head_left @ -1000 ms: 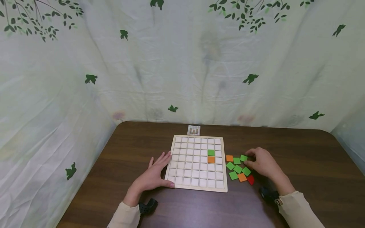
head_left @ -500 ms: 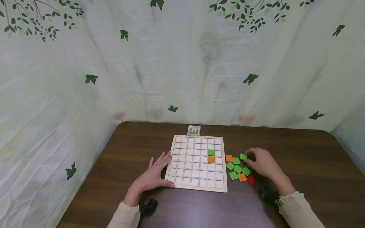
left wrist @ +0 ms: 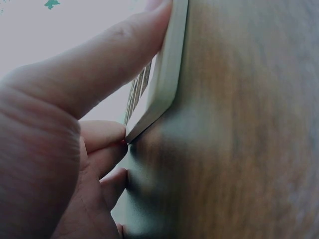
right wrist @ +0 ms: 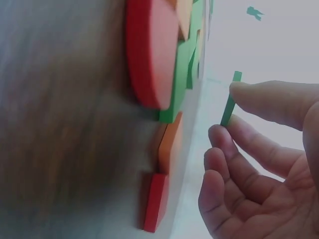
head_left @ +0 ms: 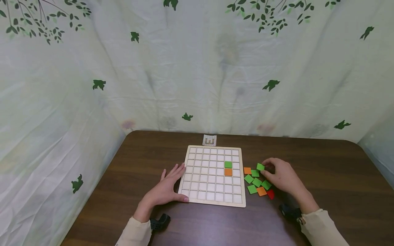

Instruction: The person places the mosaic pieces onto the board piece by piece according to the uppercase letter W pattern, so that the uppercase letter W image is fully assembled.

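Observation:
A pale board with a grid of white squares lies on the table. One green tile and one orange tile sit in its right part. My left hand rests at the board's left edge, fingers spread along the side and thumb at the near-left corner; the left wrist view shows the thumb on the near edge. Between thumb and fingertips, my right hand pinches a green square tile, lifted off the table. Below it lie loose green tiles and an orange tile.
A small printed card lies behind the board. A red piece is at the pile's near right. The right wrist view also shows a small red piece and an orange one. A curtain hangs behind the table.
The green tile in my right hand has moved slightly left and away from me, tilting up off the pile. My left hand and the board have stayed in place.

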A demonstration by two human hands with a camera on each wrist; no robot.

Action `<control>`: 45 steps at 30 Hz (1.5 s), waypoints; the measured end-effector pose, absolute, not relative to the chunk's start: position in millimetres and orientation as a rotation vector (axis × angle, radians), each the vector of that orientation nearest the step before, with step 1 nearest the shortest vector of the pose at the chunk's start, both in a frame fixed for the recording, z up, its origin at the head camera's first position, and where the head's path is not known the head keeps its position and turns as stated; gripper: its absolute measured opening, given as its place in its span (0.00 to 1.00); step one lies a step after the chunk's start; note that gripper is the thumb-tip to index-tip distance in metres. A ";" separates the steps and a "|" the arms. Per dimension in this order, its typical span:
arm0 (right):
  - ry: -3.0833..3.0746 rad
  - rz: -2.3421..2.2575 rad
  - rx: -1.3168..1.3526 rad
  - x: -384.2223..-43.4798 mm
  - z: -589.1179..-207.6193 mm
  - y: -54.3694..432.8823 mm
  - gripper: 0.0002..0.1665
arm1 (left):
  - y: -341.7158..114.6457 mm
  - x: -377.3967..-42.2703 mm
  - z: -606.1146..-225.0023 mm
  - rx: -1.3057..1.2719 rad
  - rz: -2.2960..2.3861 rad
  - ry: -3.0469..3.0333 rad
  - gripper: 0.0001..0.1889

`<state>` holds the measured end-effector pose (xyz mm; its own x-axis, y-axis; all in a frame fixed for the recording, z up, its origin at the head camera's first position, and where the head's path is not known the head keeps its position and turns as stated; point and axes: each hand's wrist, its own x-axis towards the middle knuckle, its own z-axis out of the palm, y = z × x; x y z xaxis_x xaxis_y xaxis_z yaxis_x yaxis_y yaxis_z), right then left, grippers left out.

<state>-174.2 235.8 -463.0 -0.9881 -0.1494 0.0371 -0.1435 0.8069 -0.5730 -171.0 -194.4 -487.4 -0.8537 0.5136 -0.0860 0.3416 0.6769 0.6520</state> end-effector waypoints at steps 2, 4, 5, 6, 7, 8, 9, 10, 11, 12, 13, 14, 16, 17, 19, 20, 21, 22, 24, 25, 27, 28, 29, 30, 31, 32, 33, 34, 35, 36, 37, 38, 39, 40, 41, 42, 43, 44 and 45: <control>2.970 -0.944 -0.235 -173.1 -461.9 233.4 0.17 | -194.5 -170.7 -486.8 0.687 0.946 2.629 0.61; 2.971 -0.941 -0.233 -171.9 -460.2 230.8 0.17 | -194.7 -170.5 -486.6 0.685 0.942 2.631 0.61; 2.971 -0.940 -0.235 -171.3 -459.2 229.5 0.17 | -194.7 -170.5 -486.5 0.683 0.939 2.630 0.61; 2.973 -0.939 -0.237 -170.7 -458.2 228.2 0.17 | -194.8 -170.4 -486.5 0.681 0.936 2.628 0.61; 2.977 -0.938 -0.242 -170.1 -457.3 227.1 0.17 | -195.0 -170.6 -486.8 0.678 0.933 2.627 0.61; 2.982 -0.938 -0.249 -169.6 -456.6 226.1 0.17 | -195.0 -170.6 -486.9 0.677 0.931 2.626 0.61; 2.989 -0.937 -0.259 -169.1 -456.0 225.1 0.17 | -195.1 -170.7 -487.3 0.677 0.933 2.626 0.61; 2.991 -0.940 -0.269 -168.4 -455.5 224.1 0.17 | -195.2 -170.7 -487.3 0.675 0.932 2.626 0.61; 2.993 -0.944 -0.281 -167.8 -455.1 223.1 0.17 | -195.2 -170.7 -487.3 0.674 0.932 2.625 0.61; 2.996 -0.948 -0.291 -167.2 -454.8 222.2 0.16 | -195.3 -170.9 -487.5 0.675 0.933 2.625 0.61; 3.000 -0.948 -0.302 -166.7 -454.7 221.3 0.16 | -195.3 -170.8 -487.5 0.674 0.932 2.627 0.61; 3.002 -0.951 -0.311 -166.2 -454.7 220.4 0.16 | -195.1 -170.7 -487.3 0.677 0.935 2.629 0.61; 3.004 -0.954 -0.322 -165.2 -454.7 218.6 0.16 | -195.0 -170.6 -487.3 0.674 0.932 2.631 0.61; 3.008 -0.952 -0.328 -164.9 -454.8 217.7 0.16 | -194.9 -170.6 -487.2 0.675 0.930 2.632 0.61; 3.014 -0.946 -0.337 -164.3 -454.9 216.0 0.15 | -194.8 -170.6 -487.1 0.672 0.930 2.633 0.61; 3.013 -0.947 -0.338 -163.8 -454.8 215.1 0.15 | -194.7 -170.6 -487.0 0.673 0.930 2.633 0.61; 3.013 -0.946 -0.340 -163.5 -454.6 214.3 0.15 | -194.8 -170.7 -487.1 0.670 0.925 2.634 0.61; 3.011 -0.946 -0.341 -163.2 -454.5 213.4 0.15 | -194.6 -170.8 -486.8 0.666 0.917 2.636 0.61; 3.003 -0.945 -0.343 -162.7 -454.3 211.3 0.15 | -194.6 -170.9 -486.6 0.672 0.926 2.633 0.61; 2.998 -0.945 -0.341 -162.6 -454.3 210.2 0.15 | -194.6 -171.0 -486.7 0.674 0.928 2.632 0.61; 2.995 -0.937 -0.347 -162.2 -454.6 207.7 0.16 | -194.5 -171.1 -486.9 0.677 0.932 2.630 0.61; 2.993 -0.933 -0.352 -162.2 -455.0 206.4 0.16 | -194.5 -171.2 -486.9 0.679 0.940 2.627 0.61; 2.992 -0.934 -0.359 -161.9 -455.4 205.1 0.15 | -194.6 -171.1 -487.1 0.682 0.947 2.624 0.61; 2.992 -0.934 -0.365 -161.6 -455.9 203.8 0.15 | -194.7 -171.0 -487.2 0.682 0.950 2.623 0.61; 2.992 -0.933 -0.371 -161.3 -456.4 202.5 0.15 | -194.7 -171.0 -487.2 0.683 0.948 2.624 0.61; 2.991 -0.936 -0.379 -161.0 -456.9 201.1 0.15 | -194.5 -171.0 -487.3 0.685 0.952 2.622 0.61; 2.988 -0.941 -0.384 -160.6 -457.3 199.7 0.15 | -194.5 -170.9 -487.3 0.688 0.954 2.621 0.61; 2.981 -0.950 -0.385 -160.2 -457.7 198.2 0.16 | -194.5 -170.9 -487.5 0.688 0.955 2.622 0.61; 2.978 -0.955 -0.388 -159.7 -458.1 196.8 0.16 | -194.6 -171.0 -487.7 0.688 0.952 2.623 0.61; 2.974 -0.954 -0.390 -159.3 -458.5 195.3 0.16 | -194.5 -171.0 -487.6 0.688 0.952 2.624 0.61; 2.972 -0.955 -0.395 -158.9 -459.0 193.7 0.16 | -194.4 -171.1 -487.5 0.688 0.952 2.625 0.60; 2.971 -0.957 -0.399 -158.5 -459.5 192.2 0.16 | -194.3 -171.1 -487.6 0.687 0.952 2.624 0.60; 2.974 -0.953 -0.404 -158.3 -459.9 190.5 0.15 | -194.2 -171.0 -487.5 0.684 0.954 2.623 0.60; 2.975 -0.953 -0.411 -158.1 -460.3 188.9 0.15 | -194.0 -170.9 -487.1 0.683 0.954 2.623 0.60; 2.977 -0.948 -0.420 -158.1 -460.8 187.4 0.15 | -193.9 -170.8 -486.8 0.681 0.956 2.623 0.60; 2.979 -0.945 -0.430 -158.1 -461.4 186.0 0.15 | -193.7 -170.6 -486.3 0.680 0.958 2.621 0.60; 2.983 -0.941 -0.440 -158.1 -461.9 184.5 0.15 | -193.5 -170.5 -486.2 0.678 0.957 2.620 0.60; 2.985 -0.937 -0.447 -158.0 -462.0 183.1 0.15 | -193.3 -170.5 -486.1 0.677 0.956 2.620 0.60; 2.985 -0.937 -0.454 -158.0 -461.9 181.6 0.16 | -193.3 -170.4 -485.9 0.677 0.956 2.621 0.60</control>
<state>-158.0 181.6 -461.9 -0.9586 -0.2652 0.1038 -0.2769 0.7830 -0.5570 -170.4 -193.3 -485.9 -0.8545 0.5117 -0.0897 0.3338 0.6732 0.6598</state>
